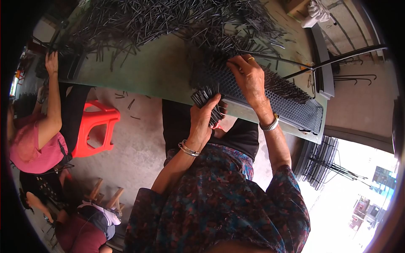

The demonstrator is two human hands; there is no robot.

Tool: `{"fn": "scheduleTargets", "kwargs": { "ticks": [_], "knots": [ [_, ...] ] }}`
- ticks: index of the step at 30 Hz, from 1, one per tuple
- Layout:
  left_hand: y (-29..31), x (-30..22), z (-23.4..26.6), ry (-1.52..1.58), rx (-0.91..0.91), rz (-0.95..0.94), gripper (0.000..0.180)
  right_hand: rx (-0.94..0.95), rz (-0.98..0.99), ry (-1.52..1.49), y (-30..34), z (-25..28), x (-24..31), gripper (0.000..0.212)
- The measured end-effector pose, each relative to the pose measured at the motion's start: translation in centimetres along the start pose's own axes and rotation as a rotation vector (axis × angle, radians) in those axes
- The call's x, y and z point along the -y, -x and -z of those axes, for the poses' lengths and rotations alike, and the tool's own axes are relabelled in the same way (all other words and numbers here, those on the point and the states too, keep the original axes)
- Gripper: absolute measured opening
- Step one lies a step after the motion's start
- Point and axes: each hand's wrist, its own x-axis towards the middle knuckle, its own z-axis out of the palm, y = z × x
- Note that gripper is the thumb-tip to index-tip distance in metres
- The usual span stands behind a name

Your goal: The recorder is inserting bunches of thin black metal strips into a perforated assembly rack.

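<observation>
My left hand (200,120) is closed around a bundle of short thin black rods (204,97), just off the table's near edge. Their ends stick up above my thumb. On the table lies a long dark tray (280,107) with a honeycomb of small holes, set along the near right edge. Rows of black rods stand up from its far side and left end. Over the tray's left part is my right hand (252,78), thumb and fingertips pinched together. Whatever is between those fingertips is hidden.
A big heap of loose black rods (156,23) covers the far part of the green table (139,69). A co-worker in pink (40,149) reaches onto its left end. Left of me stands a red plastic stool (99,124). Dark metal bars (352,57) cross the right corner.
</observation>
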Motion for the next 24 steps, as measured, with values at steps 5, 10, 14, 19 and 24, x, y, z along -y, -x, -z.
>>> {"fn": "scheduleTargets", "kwargs": {
  "ticks": [5,10,14,19,24],
  "knots": [
    [-0.1,0.1,-0.1,0.023,0.016,-0.003,0.018,-0.005,0.087,0.142,-0.4,0.2,0.6,0.011],
    [0.3,-0.1,-0.5,0.031,0.032,0.008,0.018,-0.016,0.065,0.219,-0.4,0.3,0.1,0.012],
    [0.5,-0.2,-0.9,0.03,0.031,0.015,0.017,-0.01,0.014,0.206,-0.1,0.5,-0.3,0.014],
    [0.4,0.2,-1.0,0.033,0.037,0.016,0.017,0.079,0.238,0.151,0.3,1.3,-0.7,0.022],
    [0.5,0.3,-1.0,0.013,0.059,-0.029,0.018,0.157,-0.017,-0.091,1.7,2.6,1.0,0.027]
  ]
}}
